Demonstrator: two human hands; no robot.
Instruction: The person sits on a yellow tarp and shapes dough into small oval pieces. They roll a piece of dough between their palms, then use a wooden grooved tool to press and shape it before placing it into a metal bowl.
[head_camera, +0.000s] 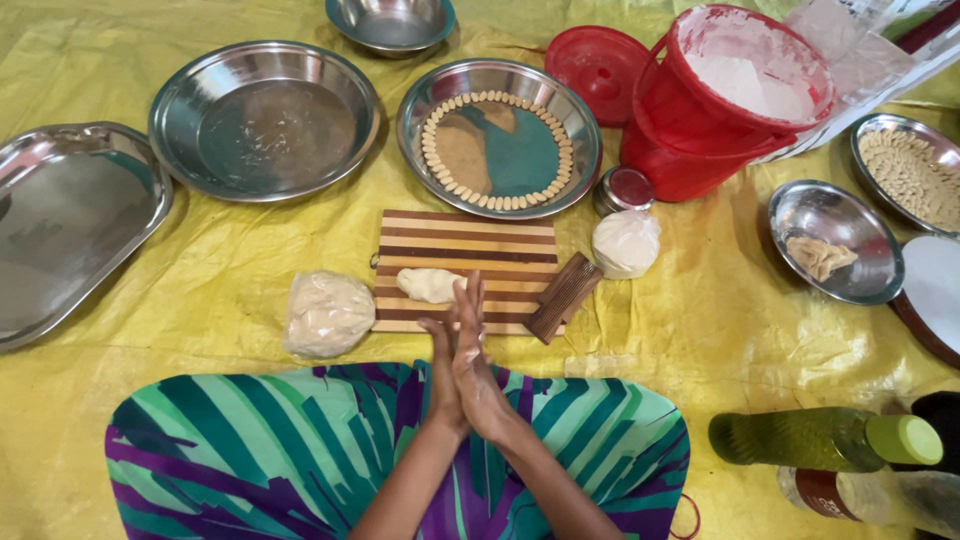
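Dough work on a yellow sheet (200, 270), left to right: one steel tray (70, 220), one bare round steel plate (264, 118), one wrapped dough lump (327, 313), one striped wooden board (470, 250) carrying one small dough piece (430, 284). The left hand (440, 375) and right hand (472, 360) press flat, palm to palm, fingers straight, just below that piece; whether anything lies between them cannot be told. One ribbed wooden block (563, 297), one red flour bucket (725, 100) and two bottles (830, 440) follow.
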